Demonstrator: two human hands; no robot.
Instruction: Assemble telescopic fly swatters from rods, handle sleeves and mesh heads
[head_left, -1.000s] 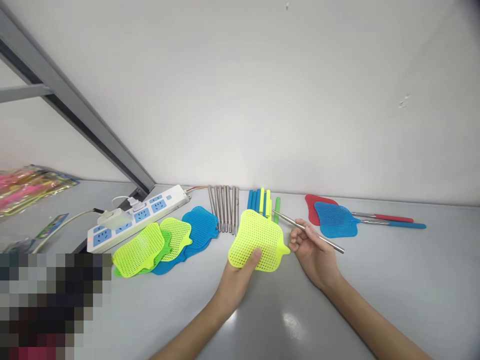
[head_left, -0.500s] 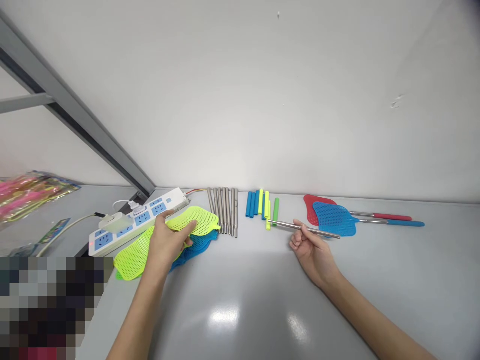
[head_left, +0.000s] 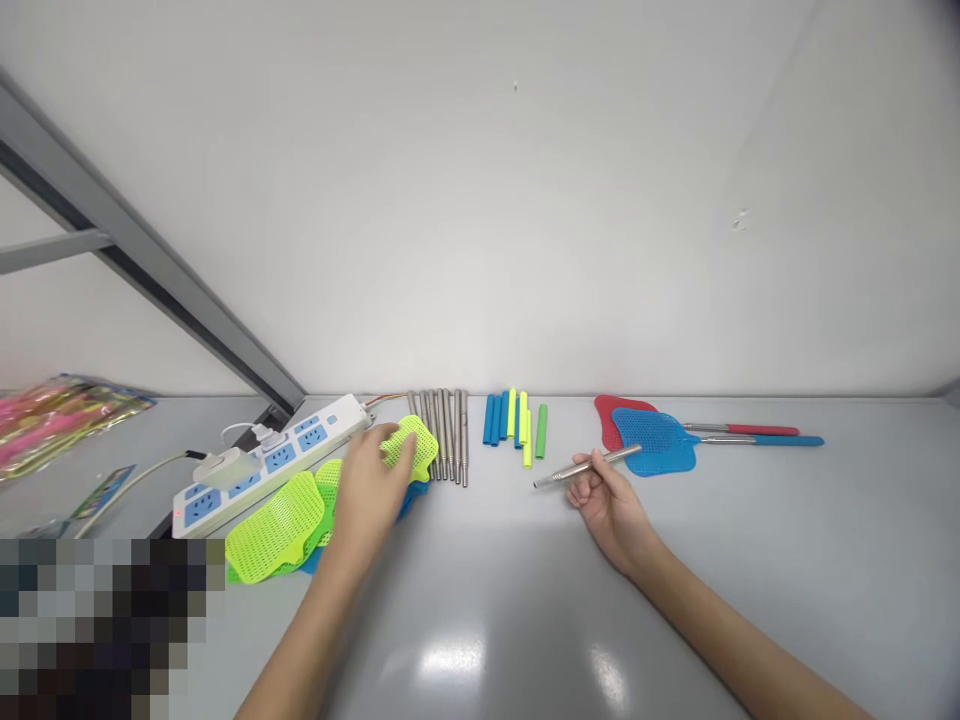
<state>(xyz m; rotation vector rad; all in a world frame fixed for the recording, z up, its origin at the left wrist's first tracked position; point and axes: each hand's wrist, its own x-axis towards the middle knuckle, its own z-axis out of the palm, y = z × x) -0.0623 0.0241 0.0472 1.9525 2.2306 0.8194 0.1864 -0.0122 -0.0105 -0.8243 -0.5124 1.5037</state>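
My left hand (head_left: 373, 482) is closed on a yellow fly swatter head (head_left: 421, 446), whose mesh shows past the fingertips. Below that hand lie more swatter heads: a yellow one (head_left: 274, 528) on top, with green and blue ones partly hidden. Between the fingers and thumb of my right hand (head_left: 613, 512) is a metal rod (head_left: 553, 479), its left end tilted down towards me. Several metal rods (head_left: 454, 432) lie side by side just right of my left hand. Blue, yellow and green handle sleeves (head_left: 541, 432) lie between the two hands, nearer the wall.
Behind my right hand lie a blue swatter (head_left: 664, 444) and a red swatter (head_left: 772, 430), both with rods and handles. A white power strip (head_left: 296, 458) with plugs stands left. Packaged goods (head_left: 67, 420) lie beyond the metal frame (head_left: 172, 270). A wall borders the back.
My left hand has moved right, carrying the yellow swatter head off the pile. In my right hand the rod has turned, its left end now lower. The view has tilted slightly.
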